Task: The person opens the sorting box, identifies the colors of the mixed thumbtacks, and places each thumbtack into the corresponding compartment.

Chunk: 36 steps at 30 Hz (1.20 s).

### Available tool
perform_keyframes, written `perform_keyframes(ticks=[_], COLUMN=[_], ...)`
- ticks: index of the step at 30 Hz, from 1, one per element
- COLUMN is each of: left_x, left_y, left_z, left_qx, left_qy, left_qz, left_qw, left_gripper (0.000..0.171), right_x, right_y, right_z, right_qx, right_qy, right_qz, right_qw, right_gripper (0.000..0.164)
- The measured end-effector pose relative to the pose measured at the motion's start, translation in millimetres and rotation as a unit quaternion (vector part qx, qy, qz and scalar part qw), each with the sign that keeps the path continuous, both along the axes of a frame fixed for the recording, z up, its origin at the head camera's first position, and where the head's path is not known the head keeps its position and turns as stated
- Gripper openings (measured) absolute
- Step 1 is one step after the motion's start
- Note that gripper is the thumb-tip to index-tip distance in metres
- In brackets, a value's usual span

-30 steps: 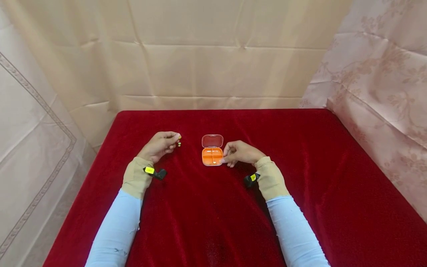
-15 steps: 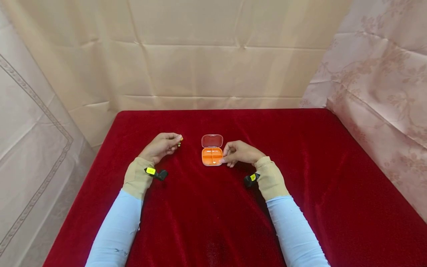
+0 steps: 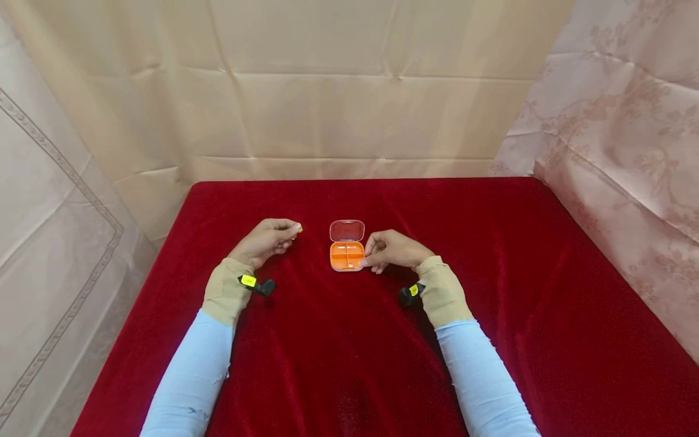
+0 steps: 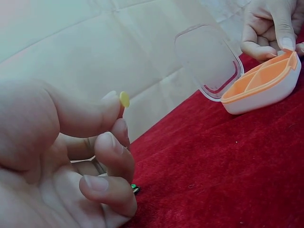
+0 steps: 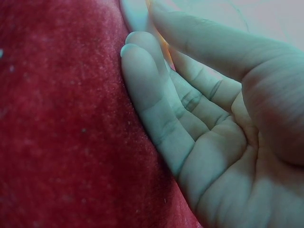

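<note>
Between thumb and index finger my left hand [image 3: 266, 240] pinches a small round yellow pill [image 4: 124, 99], raised above the red cloth. A pill box [image 3: 339, 261] with orange compartments and a white outer shell stands to its right. Its clear lid [image 3: 347, 230] is tipped up at the back. One small pale pill [image 3: 351, 265] lies in the front right compartment. My right hand [image 3: 397, 249] holds the box's right side, thumb on the rim and fingers curled beside it. In the left wrist view, small green and dark pieces [image 4: 135, 188] show on the cloth, partly hidden behind my left fingers.
Red velvet cloth [image 3: 349, 352] covers the table. A beige curtain [image 3: 349, 91] hangs behind the far edge, with pale patterned drapes [image 3: 628, 121] on the right and more drapes on the left.
My left hand has shifted slightly right and toward me with the yellow pill, now covering more of the small pieces on the cloth. The right hand and pill box stay put.
</note>
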State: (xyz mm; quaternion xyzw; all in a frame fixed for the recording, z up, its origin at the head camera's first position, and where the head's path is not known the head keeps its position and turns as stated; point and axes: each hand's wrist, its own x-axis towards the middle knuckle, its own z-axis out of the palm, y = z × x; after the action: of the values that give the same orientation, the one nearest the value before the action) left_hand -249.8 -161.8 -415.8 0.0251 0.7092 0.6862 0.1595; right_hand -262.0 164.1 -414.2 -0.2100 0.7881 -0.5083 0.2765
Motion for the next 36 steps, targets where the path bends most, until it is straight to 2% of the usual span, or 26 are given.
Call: perform_keyframes(ticks=[36], left_x=[3.0], left_y=[3.3], left_z=[1.3], left_qx=[-0.004], left_qy=[0.012], left_qz=[-0.011], left_qw=[0.9999], left_gripper=[0.049], right_x=[-0.7], right_y=[0.2], right_z=[-1.6], right_qx=[0.002], right_qy=[0.005], right_qz=[0.0], right_qw=[1.0], right_gripper=[0.031])
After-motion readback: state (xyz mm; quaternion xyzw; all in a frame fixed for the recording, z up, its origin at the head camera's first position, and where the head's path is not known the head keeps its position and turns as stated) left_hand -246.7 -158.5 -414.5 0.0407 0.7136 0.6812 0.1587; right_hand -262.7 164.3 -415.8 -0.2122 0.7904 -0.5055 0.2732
